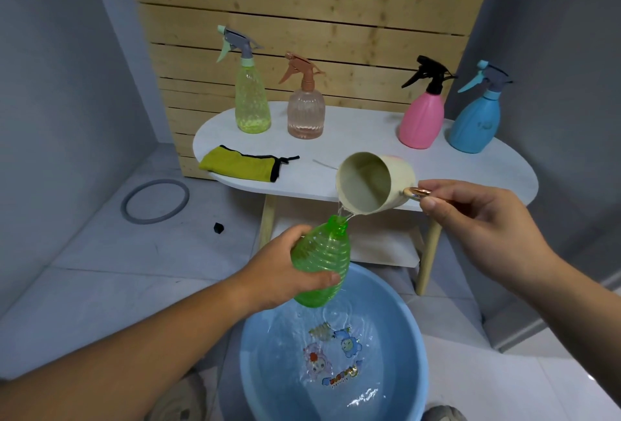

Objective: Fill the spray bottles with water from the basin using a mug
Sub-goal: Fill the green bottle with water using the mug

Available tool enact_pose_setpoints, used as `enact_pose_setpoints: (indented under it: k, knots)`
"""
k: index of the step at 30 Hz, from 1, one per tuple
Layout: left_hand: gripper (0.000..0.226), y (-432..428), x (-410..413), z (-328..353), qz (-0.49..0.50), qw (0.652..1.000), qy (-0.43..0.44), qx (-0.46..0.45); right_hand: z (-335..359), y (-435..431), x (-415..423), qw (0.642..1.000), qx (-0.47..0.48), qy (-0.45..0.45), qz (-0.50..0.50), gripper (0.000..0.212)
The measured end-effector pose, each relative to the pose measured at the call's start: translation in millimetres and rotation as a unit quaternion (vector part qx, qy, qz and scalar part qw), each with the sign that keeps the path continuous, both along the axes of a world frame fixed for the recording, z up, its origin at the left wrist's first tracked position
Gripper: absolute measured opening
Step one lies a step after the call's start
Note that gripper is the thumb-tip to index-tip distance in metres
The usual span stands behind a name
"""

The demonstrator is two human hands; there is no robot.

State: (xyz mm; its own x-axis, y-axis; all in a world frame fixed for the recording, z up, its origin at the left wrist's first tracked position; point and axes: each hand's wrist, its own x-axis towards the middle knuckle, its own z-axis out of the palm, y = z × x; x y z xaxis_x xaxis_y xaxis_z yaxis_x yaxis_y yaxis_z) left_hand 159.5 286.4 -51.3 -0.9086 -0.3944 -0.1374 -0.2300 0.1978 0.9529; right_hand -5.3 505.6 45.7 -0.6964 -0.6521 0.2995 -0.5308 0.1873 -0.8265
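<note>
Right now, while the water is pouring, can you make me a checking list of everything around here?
Surface: white table, with four bottles and a cloth on it.
Job's things: green bottle, top off, held tilted over the basin; mug tipped, pouring water at its neck; basin holds water; yellow-green bottle, clear pink bottle, pink bottle and blue bottle stand upright, spray tops on.
Clutter: yellow cloth on the table; grey ring and small black bit on the floor.
Hands: left hand grips the green bottle; right hand pinches the mug's handle.
Cables: nothing seen.
Surroundings: wooden slat wall, grey walls.
</note>
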Motion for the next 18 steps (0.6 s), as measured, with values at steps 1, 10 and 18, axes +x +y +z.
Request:
enact_pose_setpoints:
  k: [1, 10, 18]
  knots:
    - [0.062, 0.0, 0.4, -0.1, 0.000, 1.000, 0.000, 0.002, -0.2, 0.5, -0.2, 1.000, 0.003, 0.004, 0.000, 0.011]
    - [0.064, 1.1, 0.7, -0.2, -0.004, 1.000, -0.004, 0.001, 2.1, 0.8, 2.9, 0.999, 0.005, 0.031, -0.001, 0.008]
    - [0.068, 1.6, 0.2, -0.1, -0.003, 1.000, -0.007, -0.005, 4.8, 1.5, 5.3, 0.998, 0.019, 0.065, 0.003, 0.012]
